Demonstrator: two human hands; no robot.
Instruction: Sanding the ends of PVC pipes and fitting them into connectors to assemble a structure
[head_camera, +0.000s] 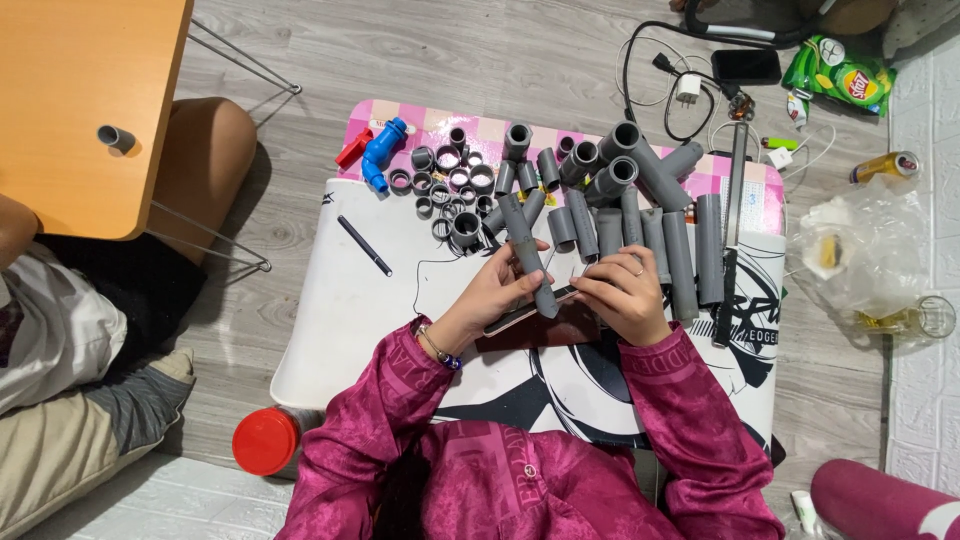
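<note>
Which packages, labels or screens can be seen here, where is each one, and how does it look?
Snack bag: floor, top right; crinkled green pouch with a red and yellow patch.
Phone: floor, left of the bag; flat rectangle, dark screen.
Can: lying right of the mat; gold with a red end.
Clear plastic bag: right edge; crumpled, something yellow inside.
Red lid: round, bottom left.

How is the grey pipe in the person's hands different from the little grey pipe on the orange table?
The held pipe is long and slim; the pipe on the orange table is a short stub. The held pipe is gripped by the left hand, with the right hand close by, above the white board; the stub lies alone, untouched. The held pipe slants; the stub lies on its side. Both are grey, round and hollow.
</note>
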